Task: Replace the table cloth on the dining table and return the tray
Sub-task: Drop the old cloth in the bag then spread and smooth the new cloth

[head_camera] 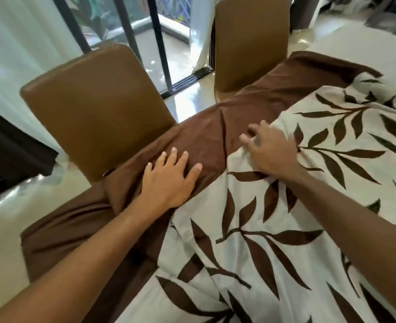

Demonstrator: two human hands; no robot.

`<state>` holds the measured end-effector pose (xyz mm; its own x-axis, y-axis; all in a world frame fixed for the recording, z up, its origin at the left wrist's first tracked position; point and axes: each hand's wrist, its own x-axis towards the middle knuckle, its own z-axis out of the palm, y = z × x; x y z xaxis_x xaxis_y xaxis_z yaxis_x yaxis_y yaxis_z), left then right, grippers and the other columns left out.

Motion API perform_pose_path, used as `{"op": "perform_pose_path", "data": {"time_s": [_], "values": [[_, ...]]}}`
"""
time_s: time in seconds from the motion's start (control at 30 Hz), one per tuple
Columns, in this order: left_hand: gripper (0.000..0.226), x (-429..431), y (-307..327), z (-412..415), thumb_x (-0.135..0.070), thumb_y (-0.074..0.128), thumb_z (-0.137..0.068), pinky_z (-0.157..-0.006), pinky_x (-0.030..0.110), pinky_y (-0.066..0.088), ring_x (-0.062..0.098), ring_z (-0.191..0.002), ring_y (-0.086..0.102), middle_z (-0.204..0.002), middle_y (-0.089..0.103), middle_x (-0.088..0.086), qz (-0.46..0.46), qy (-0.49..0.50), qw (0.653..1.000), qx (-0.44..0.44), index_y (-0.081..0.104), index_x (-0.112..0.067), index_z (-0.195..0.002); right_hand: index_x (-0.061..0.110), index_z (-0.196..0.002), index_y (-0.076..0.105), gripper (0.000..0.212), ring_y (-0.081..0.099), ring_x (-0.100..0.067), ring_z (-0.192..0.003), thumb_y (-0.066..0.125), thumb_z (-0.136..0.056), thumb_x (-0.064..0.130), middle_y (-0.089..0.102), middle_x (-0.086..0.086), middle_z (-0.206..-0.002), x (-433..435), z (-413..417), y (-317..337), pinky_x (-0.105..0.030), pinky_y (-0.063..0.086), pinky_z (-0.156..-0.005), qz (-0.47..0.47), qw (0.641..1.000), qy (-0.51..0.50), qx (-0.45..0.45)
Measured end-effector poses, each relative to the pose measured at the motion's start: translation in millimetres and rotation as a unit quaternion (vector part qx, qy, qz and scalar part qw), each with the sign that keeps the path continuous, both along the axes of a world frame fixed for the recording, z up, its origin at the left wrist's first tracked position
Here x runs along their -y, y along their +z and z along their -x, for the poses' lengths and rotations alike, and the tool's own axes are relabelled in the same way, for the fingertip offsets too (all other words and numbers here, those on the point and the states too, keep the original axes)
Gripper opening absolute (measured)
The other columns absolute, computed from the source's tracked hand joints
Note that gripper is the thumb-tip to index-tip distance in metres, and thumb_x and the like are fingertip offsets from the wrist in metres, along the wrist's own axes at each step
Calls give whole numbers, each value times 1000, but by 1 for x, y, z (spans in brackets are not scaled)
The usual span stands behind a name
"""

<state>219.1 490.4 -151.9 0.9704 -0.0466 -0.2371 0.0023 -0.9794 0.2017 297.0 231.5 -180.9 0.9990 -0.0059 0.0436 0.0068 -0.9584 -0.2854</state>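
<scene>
Head view: a person's two bare arms reached out over a dining table covered by cloth.
Tablecloth (273, 241): cream with dark brown leaf print, spread over the table top and rumpled into folds near the person.
Brown border (215, 131): a plain brown band of the same cloth, which ran along the table edge that faced the chairs and hung down over it at the near corner.
Left hand (169, 180): lay palm down on the brown border at that table edge, fingers straight and spread, pressing the cloth and gripping nothing.
Right hand (271, 150): rested palm down farther along the same edge, where the border met the leaf print; fingers were spread and released, slightly blurred, with no fold pinched.
Near chair (99, 108): tan padded back, pushed up against the table edge, just beyond the left hand and touching the hanging border.
Far chair (250, 43): same tan back, standing at the same edge, beyond the right hand.
Floor (187, 99): glossy pale tiles that showed between the two chairs.
Sliding door (162, 43): dark frame bars behind the chairs, with a white curtain (17, 31) beside them.
</scene>
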Motion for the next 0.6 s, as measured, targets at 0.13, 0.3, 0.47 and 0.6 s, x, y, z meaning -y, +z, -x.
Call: {"op": "perform_pose_path", "data": {"time_s": [0.13, 0.3, 0.47, 0.6], "values": [[70, -23, -17, -32, -69, 15, -96, -122, 50, -6, 18, -153, -7, -166, -11, -7, 1, -12, 999, -35, -1, -37, -157, 45, -158, 10, 79, 1, -30, -156, 7, -90, 84, 2, 1, -170, -3, -1, -10, -63, -5, -119, 62, 996, 16, -64], [71, -30, -22, -70, -66, 15, -98, -123, 46, -3, 19, -153, -7, -166, -10, -4, -11, -21, 999, -27, -3, -32, -158, 45, -159, 7, 85, -2, -30, -156, 8, -86, 88, -2, 2, -171, 3, -29, -3, -62, -1, -120, 81, 992, 1, -93], [63, -33, 8, -41, -56, 22, -103, -122, 43, 0, 19, -153, -1, -166, 10, -1, 98, -56, 990, 82, 15, -26, -158, 44, -159, 0, 84, -11, -31, -156, 14, -88, 86, -10, 0, -170, 14, -66, 9, -63, -3, -121, 80, 983, -3, -165], [61, -47, 19, 70, -60, 26, -101, -122, 46, 4, 20, -152, 12, -162, 26, 1, 111, 60, 969, 213, 32, -28, -153, 33, -160, 19, 81, 12, -33, -155, 28, -93, 78, 13, -6, -169, 11, -55, 20, -66, 6, -120, -26, 994, -2, -107]]}}
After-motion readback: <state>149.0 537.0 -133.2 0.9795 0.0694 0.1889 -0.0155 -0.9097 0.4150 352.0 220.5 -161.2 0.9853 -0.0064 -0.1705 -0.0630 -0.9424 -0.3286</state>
